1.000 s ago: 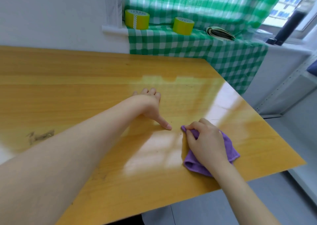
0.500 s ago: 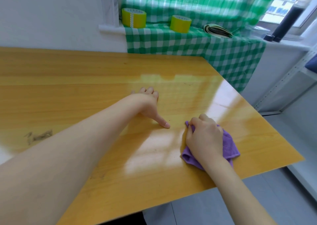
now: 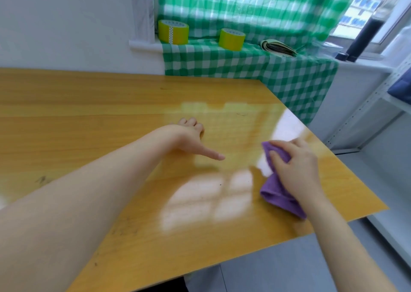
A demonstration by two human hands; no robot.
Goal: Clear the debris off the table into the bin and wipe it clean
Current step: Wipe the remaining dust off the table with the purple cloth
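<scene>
Right hand (image 3: 295,167) grips purple cloth (image 3: 275,193) near counter's (image 3: 89,105) right edge, left hand (image 3: 191,136) flat; specks (image 3: 220,184) could get swept over it.

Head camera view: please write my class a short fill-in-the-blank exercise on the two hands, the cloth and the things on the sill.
1. The right hand holds a ____ wiping cloth against the wooden table.
2. The left hand lies on the table and holds ____.
3. Behind the table, ____ yellow tape rolls stand on green checked fabric.

Missing words: purple; nothing; two.
</scene>
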